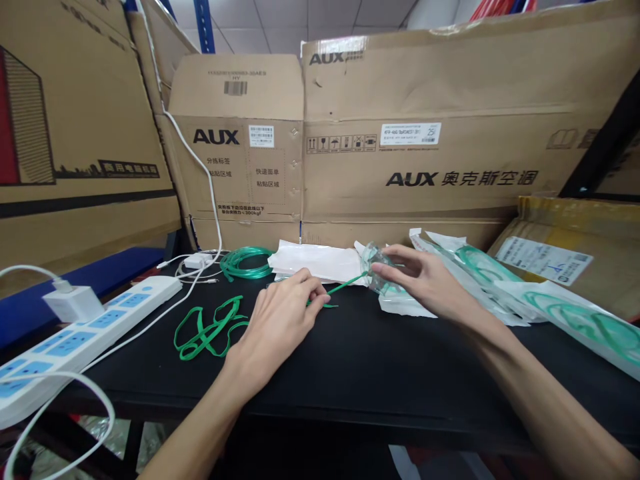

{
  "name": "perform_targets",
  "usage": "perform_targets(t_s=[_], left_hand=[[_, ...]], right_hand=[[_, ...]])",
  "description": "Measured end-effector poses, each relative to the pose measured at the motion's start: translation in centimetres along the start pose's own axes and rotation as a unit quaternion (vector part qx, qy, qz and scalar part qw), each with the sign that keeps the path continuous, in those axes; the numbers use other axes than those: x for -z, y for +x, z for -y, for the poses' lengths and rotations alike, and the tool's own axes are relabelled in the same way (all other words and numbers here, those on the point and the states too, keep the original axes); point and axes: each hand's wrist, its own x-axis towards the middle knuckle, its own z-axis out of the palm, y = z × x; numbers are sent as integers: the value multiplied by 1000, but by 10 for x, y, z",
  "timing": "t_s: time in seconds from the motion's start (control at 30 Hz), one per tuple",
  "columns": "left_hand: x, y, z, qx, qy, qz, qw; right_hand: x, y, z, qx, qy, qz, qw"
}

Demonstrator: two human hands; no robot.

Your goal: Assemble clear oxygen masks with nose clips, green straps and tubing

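My right hand (425, 277) grips a clear plastic breathing mask (374, 257) by its edge, a little above the black tabletop. A thin green elastic strap (346, 285) runs taut from the mask to my left hand (283, 313), whose thumb and finger are pinched on it. A short tail of the strap sticks out below the left fingers. To the left of that hand, more flat green strap (203, 337) lies in loose loops. Behind it sits a coil of clear green tubing (246, 262).
White paper pouches (315, 260) lie at the back. Packaged sets with green tubing (590, 320) spread along the right, before a taped carton (565, 233). A white power strip (90, 340) with cables occupies the left. Large AUX cartons (425, 160) wall off the back.
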Motion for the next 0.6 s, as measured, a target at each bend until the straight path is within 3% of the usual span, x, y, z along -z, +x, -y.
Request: perform_targets(t_s=[0.07,0.23,0.4,0.47,0.6], left_hand=[[1,1,0,6,-12,1,1000],[-3,0,-11,-24,-62,-4,998],[-5,-3,-15,-51,-49,14,997],[-3,-3,-12,-46,-48,19,998],[0,-1,-5,-29,-47,28,998]], right_hand=[[2,1,-1,1,-3,-6,1000],[-6,-5,4,-2,-4,97,995],[-12,-8,4,-2,-11,110,994],[-9,-6,1,-1,-21,82,996],[2,3,-7,-1,-63,-64,996]])
